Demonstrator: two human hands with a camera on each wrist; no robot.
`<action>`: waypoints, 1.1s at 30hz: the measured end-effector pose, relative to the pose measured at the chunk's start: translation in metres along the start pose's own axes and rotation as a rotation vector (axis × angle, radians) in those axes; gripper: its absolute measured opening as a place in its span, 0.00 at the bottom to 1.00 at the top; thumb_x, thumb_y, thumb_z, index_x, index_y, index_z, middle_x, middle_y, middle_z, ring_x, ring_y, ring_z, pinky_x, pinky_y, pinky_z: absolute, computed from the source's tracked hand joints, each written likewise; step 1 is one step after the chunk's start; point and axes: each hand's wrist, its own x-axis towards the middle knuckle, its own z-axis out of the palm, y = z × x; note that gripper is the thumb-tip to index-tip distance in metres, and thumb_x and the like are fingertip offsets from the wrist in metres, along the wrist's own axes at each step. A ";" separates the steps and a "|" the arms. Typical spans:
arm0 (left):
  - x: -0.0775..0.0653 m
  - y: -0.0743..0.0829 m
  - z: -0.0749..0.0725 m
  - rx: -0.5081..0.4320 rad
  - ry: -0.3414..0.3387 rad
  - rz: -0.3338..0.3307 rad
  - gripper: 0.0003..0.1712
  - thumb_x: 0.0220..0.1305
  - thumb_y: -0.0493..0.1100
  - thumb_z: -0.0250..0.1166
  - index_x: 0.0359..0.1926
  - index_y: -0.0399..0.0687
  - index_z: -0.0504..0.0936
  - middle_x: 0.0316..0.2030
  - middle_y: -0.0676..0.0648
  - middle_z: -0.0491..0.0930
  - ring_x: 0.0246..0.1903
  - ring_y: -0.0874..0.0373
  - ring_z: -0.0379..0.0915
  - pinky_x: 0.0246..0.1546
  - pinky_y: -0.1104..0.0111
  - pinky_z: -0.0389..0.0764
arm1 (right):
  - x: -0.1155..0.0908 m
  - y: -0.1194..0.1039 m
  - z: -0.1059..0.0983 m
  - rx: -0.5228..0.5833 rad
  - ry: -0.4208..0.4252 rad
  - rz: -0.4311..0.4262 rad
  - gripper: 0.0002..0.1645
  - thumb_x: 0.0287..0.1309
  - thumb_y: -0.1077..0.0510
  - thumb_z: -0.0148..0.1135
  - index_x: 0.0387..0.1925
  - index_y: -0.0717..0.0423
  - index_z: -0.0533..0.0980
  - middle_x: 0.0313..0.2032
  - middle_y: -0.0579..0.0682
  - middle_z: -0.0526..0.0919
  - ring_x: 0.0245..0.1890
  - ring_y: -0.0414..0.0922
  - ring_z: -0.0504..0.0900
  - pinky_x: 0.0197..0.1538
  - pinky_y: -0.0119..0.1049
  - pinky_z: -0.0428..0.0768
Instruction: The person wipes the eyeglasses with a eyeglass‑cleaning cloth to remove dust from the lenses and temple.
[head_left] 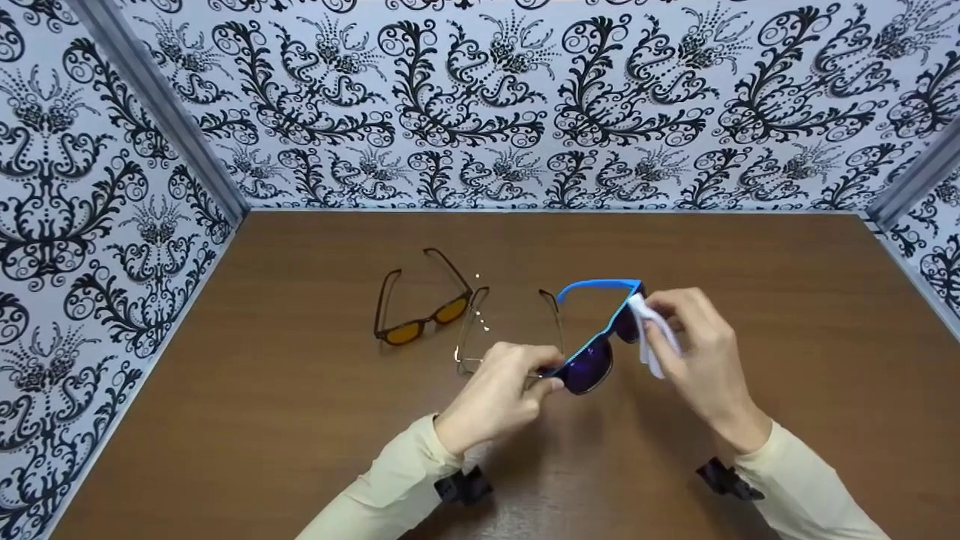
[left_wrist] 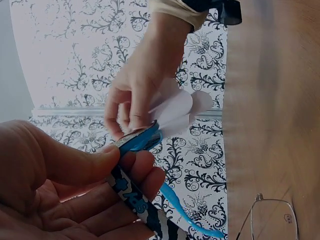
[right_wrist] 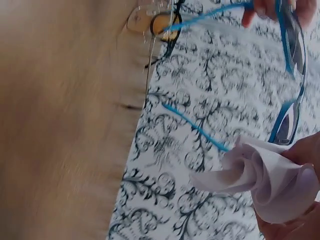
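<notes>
Blue-framed sunglasses [head_left: 589, 365] with dark lenses are held up above the table, tilted, their far end higher in the head view. My left hand [head_left: 506, 386] pinches them at one hinge end between thumb and fingers; in the left wrist view a patterned temple arm [left_wrist: 132, 197] runs under that thumb. With my right hand [head_left: 705, 352] I pinch a folded white cloth [head_left: 654, 337] against the far lens. Loose folds of the cloth [right_wrist: 270, 180] hang out from the fingers in the right wrist view, partly covering the lens.
Brown sunglasses with orange lenses [head_left: 405, 332] lie on the wooden table [head_left: 300, 450], left of my hands. Thin metal-framed eyeglasses [head_left: 459, 352] lie beside them, partly hidden behind my left hand. Black-and-white patterned walls [head_left: 480, 97] enclose the table's back and sides.
</notes>
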 end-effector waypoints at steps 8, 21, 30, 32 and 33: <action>0.001 0.001 0.004 0.006 -0.026 -0.001 0.04 0.56 0.31 0.67 0.31 0.43 0.83 0.24 0.53 0.80 0.23 0.67 0.64 0.25 0.76 0.66 | 0.001 -0.013 0.008 -0.070 -0.002 -0.181 0.12 0.62 0.57 0.59 0.41 0.62 0.78 0.38 0.55 0.78 0.36 0.48 0.79 0.45 0.27 0.76; -0.004 -0.001 0.004 -0.056 -0.012 -0.004 0.03 0.57 0.32 0.67 0.32 0.42 0.84 0.27 0.54 0.82 0.23 0.68 0.66 0.25 0.79 0.67 | 0.002 0.020 -0.001 -0.081 0.062 0.062 0.14 0.52 0.74 0.63 0.41 0.65 0.77 0.35 0.54 0.78 0.34 0.43 0.74 0.40 0.25 0.70; -0.004 -0.006 0.004 -0.115 0.030 -0.028 0.03 0.59 0.30 0.65 0.33 0.40 0.83 0.30 0.51 0.84 0.28 0.66 0.75 0.30 0.75 0.75 | -0.005 0.003 -0.010 0.018 0.045 0.125 0.15 0.50 0.77 0.64 0.41 0.67 0.76 0.36 0.52 0.80 0.35 0.40 0.77 0.40 0.23 0.73; -0.002 -0.007 0.004 -0.124 0.043 -0.022 0.03 0.59 0.30 0.65 0.34 0.39 0.82 0.30 0.50 0.84 0.28 0.65 0.76 0.32 0.75 0.76 | -0.004 -0.002 -0.010 0.035 0.047 0.114 0.16 0.48 0.78 0.64 0.41 0.66 0.77 0.36 0.51 0.80 0.35 0.39 0.77 0.40 0.23 0.73; -0.001 -0.007 0.005 -0.131 0.051 -0.020 0.03 0.60 0.30 0.65 0.34 0.39 0.82 0.30 0.49 0.84 0.29 0.64 0.77 0.32 0.74 0.77 | -0.003 -0.005 -0.010 0.044 0.048 0.105 0.16 0.48 0.78 0.64 0.40 0.66 0.77 0.36 0.51 0.80 0.35 0.39 0.77 0.40 0.24 0.74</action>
